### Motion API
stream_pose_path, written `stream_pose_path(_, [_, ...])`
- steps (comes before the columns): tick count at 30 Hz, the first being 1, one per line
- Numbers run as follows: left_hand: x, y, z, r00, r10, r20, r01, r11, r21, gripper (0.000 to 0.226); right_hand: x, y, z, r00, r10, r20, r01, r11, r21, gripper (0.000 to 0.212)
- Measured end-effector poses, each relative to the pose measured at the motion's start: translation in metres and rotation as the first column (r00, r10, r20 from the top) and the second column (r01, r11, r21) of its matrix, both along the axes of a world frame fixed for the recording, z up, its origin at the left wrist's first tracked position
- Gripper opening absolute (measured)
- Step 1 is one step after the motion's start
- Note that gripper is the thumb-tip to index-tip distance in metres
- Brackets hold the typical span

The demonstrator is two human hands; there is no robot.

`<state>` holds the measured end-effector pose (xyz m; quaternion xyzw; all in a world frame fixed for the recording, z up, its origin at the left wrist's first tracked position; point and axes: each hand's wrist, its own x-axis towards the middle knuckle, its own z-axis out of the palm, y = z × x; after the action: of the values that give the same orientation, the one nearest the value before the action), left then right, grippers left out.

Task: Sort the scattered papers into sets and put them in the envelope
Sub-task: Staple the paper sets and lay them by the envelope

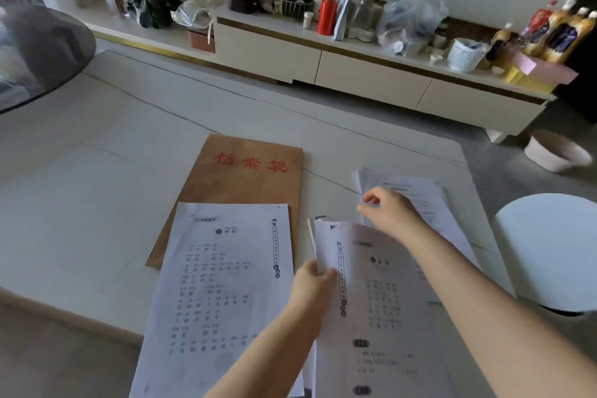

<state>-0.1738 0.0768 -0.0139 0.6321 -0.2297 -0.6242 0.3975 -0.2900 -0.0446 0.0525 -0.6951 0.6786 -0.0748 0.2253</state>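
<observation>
With left hand (312, 281) pinching the sheet (371, 294) by its left edge and right hand (386, 208) curled, seemingly pinching the far pile (429, 200), lift cleanly, match headings, square edges before the envelope (245, 171) lying ahead.

a brown envelope (245, 191) with red characters lies flat on the pale counter (80, 203). a printed sheet (223, 294) overlaps its near edge. the left hand (311, 284) pinches the left edge of another printed sheet (381, 310), and the right hand (387, 213) has its fingers curled on a stack of papers (426, 200) farther back.
</observation>
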Motion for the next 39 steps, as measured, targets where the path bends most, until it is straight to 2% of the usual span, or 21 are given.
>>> stream_pose_path(3, [0.009,0.001,-0.001,0.996,-0.013,-0.093,0.017,0.999,0.041,0.009,0.041,-0.009,-0.010,0.993,0.073,-0.096,-0.057,0.985,0.160,0.040])
stream_pose_path(6, [0.016,0.003,-0.004,0.979,-0.021,-0.203,0.036,0.997,0.071,0.006,0.065,-0.008,-0.013,0.986,0.062,-0.157,0.001,0.929,0.369,0.049])
stream_pose_path(9, [0.017,0.005,-0.010,0.969,-0.028,-0.245,0.051,0.995,0.087,0.008,0.074,-0.012,-0.018,0.972,0.086,-0.217,0.022,0.892,0.452,0.051])
stream_pose_path(12, [0.014,0.005,-0.012,0.965,-0.032,-0.259,0.056,0.994,0.088,0.012,0.076,-0.013,-0.024,0.953,0.140,-0.270,-0.020,0.914,0.405,0.038])
stream_pose_path(14, [0.012,0.005,-0.013,0.960,-0.036,-0.276,0.062,0.995,0.084,0.016,0.073,-0.017,-0.028,0.967,0.116,-0.226,-0.039,0.946,0.320,0.032])
stream_pose_path(16, [0.011,0.005,-0.014,0.953,-0.055,-0.297,0.082,0.993,0.080,0.017,0.068,-0.024,-0.026,1.000,0.001,-0.029,0.004,0.982,0.189,0.030])
stream_pose_path(18, [0.011,0.004,-0.015,0.950,-0.082,-0.300,0.106,0.992,0.063,0.017,0.061,-0.031,-0.014,0.980,-0.121,0.159,0.119,0.993,0.019,0.040])
stream_pose_path(21, [0.009,0.005,-0.012,0.949,-0.103,-0.298,0.115,0.993,0.023,0.015,0.050,-0.033,0.016,0.956,-0.111,0.270,0.168,0.966,-0.198,0.039])
stream_pose_path(23, [0.008,0.006,-0.009,0.955,-0.112,-0.275,0.114,0.993,-0.011,0.013,0.042,-0.030,0.034,0.916,-0.112,0.386,0.225,0.939,-0.262,0.033])
stream_pose_path(26, [0.005,0.006,-0.005,0.976,-0.130,-0.173,0.120,0.991,-0.068,0.014,0.032,-0.022,0.051,0.823,-0.190,0.536,0.339,0.920,-0.194,0.039])
stream_pose_path(32, [-0.004,0.010,0.001,0.986,-0.168,-0.005,0.165,0.971,-0.173,0.015,0.018,-0.003,0.044,0.874,-0.234,0.426,0.332,0.928,-0.171,0.031])
stream_pose_path(39, [-0.012,0.017,0.003,0.945,-0.181,0.272,0.256,0.926,-0.276,0.017,0.005,-0.006,0.054,0.833,-0.237,0.500,0.356,0.921,-0.156,0.031])
